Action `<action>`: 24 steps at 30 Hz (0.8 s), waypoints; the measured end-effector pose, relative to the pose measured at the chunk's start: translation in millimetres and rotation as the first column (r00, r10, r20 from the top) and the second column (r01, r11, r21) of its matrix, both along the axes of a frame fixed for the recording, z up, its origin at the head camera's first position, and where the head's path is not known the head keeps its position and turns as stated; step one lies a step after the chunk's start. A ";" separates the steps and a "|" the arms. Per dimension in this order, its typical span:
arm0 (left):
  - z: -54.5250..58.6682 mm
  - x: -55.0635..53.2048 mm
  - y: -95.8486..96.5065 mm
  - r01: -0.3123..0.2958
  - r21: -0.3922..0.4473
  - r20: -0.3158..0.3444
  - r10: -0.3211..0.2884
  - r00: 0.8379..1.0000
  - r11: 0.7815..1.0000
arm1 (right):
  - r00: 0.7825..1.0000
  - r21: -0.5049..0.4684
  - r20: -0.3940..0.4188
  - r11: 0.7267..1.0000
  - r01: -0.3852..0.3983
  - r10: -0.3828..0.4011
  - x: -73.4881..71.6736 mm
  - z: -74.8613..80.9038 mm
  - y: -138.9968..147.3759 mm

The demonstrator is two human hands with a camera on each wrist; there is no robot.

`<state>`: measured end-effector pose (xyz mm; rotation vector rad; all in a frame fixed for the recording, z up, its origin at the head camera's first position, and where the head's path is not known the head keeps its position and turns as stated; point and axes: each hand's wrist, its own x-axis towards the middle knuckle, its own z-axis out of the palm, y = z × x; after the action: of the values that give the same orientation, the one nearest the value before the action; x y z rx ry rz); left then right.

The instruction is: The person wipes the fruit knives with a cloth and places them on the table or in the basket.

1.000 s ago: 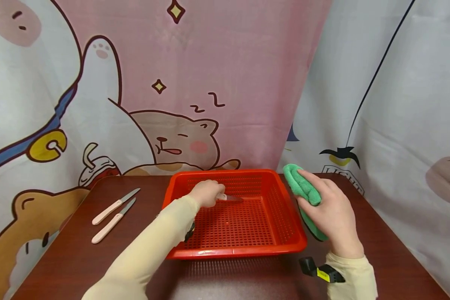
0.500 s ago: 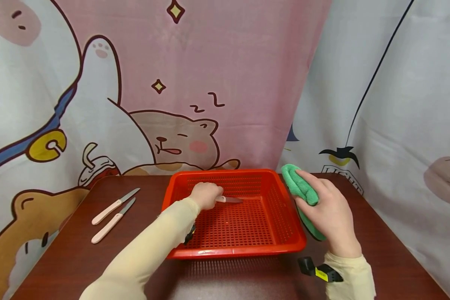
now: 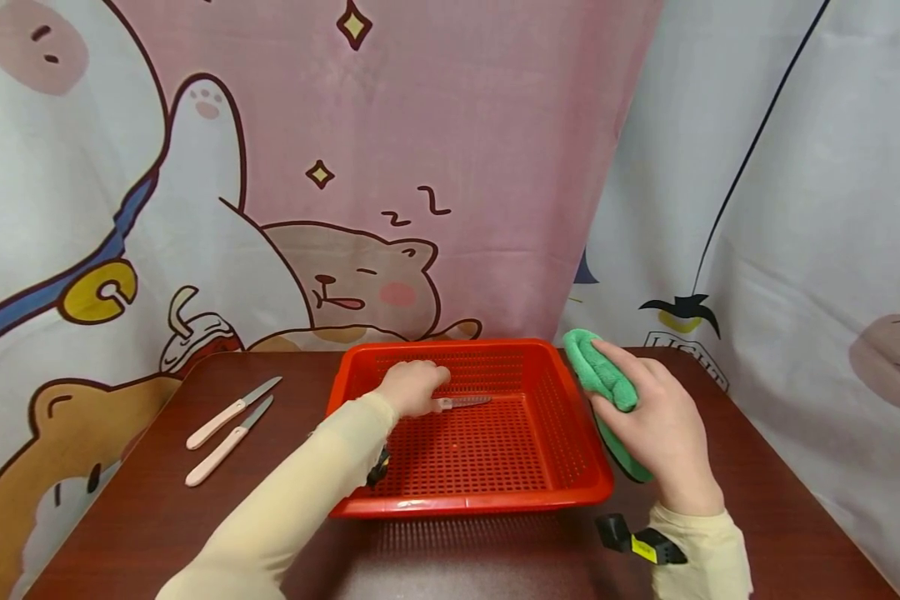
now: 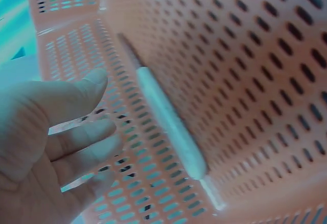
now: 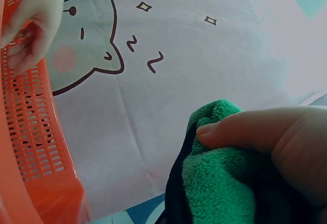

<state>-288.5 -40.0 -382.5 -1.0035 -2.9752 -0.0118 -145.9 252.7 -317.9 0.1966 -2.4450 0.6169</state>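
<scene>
The knife [image 4: 161, 104] has been released inside the red basket [image 3: 465, 503] by the left hand [image 3: 412, 388], now loosely opened beside it, and, probably light, stiff and sharp, is best taken by its handle [image 4: 172, 126], while a soft green cloth [image 3: 602, 375] is gripped by the right hand [image 3: 666, 427].

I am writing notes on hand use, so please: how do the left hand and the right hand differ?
The left hand is inside the red basket; the right hand is outside, beside it. The left hand holds nothing, near a pale-handled knife; the right hand grips the green cloth. Both come from cream sleeves.
</scene>
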 end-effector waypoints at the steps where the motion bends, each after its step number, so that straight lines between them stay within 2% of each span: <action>1: 2.5 1.0 -0.7 0.000 0.013 0.003 0.000 1.000 1.000 | 1.000 -0.001 0.002 1.000 0.000 0.000 0.1 0.1 -0.1; 6: 15.0 6.8 -5.2 0.029 0.098 -0.007 -0.028 1.000 0.995 | 1.000 -0.001 0.004 1.000 0.000 0.000 0.7 0.4 -0.4; 14: 43.1 21.0 -13.4 0.124 0.232 -0.125 -0.097 0.987 0.965 | 1.000 0.003 -0.005 1.000 -0.006 0.006 0.6 2.4 0.8; 19: 59.6 31.3 -20.7 0.159 0.327 -0.213 -0.091 0.973 0.932 | 1.000 0.000 -0.006 1.000 -0.008 0.008 0.7 2.5 1.6; 24: 74.8 43.1 -32.8 0.184 0.370 -0.315 -0.064 0.947 0.911 | 1.000 -0.004 -0.011 1.000 -0.008 0.008 1.2 2.6 1.1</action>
<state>-245.4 -72.8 -307.7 -1.0302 -2.4896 -0.4088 -144.7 253.8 -315.3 0.2082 -2.4329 0.6232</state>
